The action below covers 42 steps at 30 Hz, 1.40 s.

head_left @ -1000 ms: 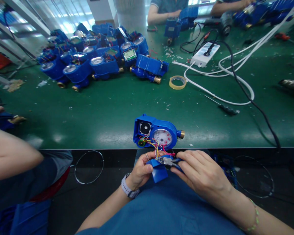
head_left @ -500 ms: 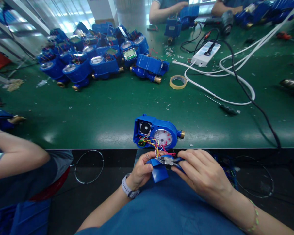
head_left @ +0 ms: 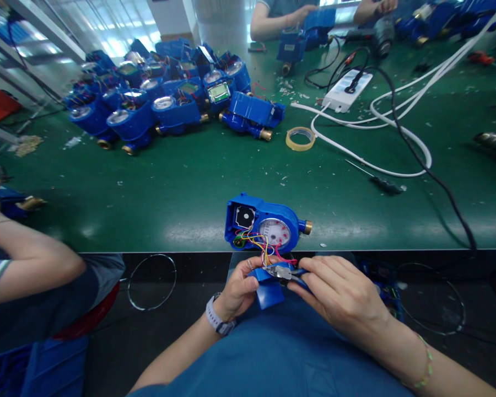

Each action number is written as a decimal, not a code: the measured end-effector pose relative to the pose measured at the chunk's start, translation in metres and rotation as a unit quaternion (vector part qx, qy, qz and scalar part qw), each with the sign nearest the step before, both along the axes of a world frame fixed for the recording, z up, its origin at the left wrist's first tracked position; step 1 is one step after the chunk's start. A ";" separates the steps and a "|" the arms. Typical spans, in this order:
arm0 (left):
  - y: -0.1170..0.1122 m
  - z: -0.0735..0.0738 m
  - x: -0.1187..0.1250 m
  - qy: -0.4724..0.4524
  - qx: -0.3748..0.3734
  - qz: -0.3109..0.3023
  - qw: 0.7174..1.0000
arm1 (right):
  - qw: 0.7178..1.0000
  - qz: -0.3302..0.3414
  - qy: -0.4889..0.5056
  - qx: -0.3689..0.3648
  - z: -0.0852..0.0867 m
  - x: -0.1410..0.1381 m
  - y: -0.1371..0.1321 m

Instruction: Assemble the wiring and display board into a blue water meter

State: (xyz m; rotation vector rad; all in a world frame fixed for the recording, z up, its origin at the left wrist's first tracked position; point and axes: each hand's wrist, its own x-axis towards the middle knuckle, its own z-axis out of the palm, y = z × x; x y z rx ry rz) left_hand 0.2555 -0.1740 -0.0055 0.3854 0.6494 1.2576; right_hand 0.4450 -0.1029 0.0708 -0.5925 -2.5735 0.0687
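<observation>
A blue water meter with an uncovered box side lies at the table's front edge, its round dial facing up. Yellow, red and white wires run from it down to a blue plastic cover just off the edge. My left hand is closed on that cover, thumb on its near side. In my right hand is a pair of pliers with blue handles; the metal jaws lie at the cover's upper edge by the wires. What sits between the jaws is too small to tell.
Many blue water meters crowd the back left of the green table. A tape roll, a screwdriver, a power strip and loose cables lie right of them. Co-workers' arms show at left and at the far side.
My hands, the pliers and the cover hold almost still. The co-worker's hand at left has shifted slightly, and a hand at the far right has risen towards the heat gun.
</observation>
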 end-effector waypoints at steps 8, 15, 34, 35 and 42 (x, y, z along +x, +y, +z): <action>0.000 0.000 -0.002 -0.001 -0.016 -0.004 1.000 | 1.000 -0.003 0.028 -0.011 0.004 0.003 0.006; -0.004 0.001 -0.005 -0.038 -0.037 0.027 0.998 | 0.993 -0.085 0.065 -0.057 0.019 0.032 0.031; -0.001 0.002 -0.002 0.027 -0.025 -0.018 0.999 | 0.916 -0.082 0.173 -0.352 -0.010 0.001 0.009; -0.001 0.002 -0.001 0.034 -0.019 -0.017 0.999 | 0.909 -0.082 0.181 -0.366 -0.012 -0.003 0.009; 0.001 0.002 0.004 0.075 -0.006 -0.001 0.997 | 0.883 -0.077 0.206 -0.414 -0.018 -0.014 0.004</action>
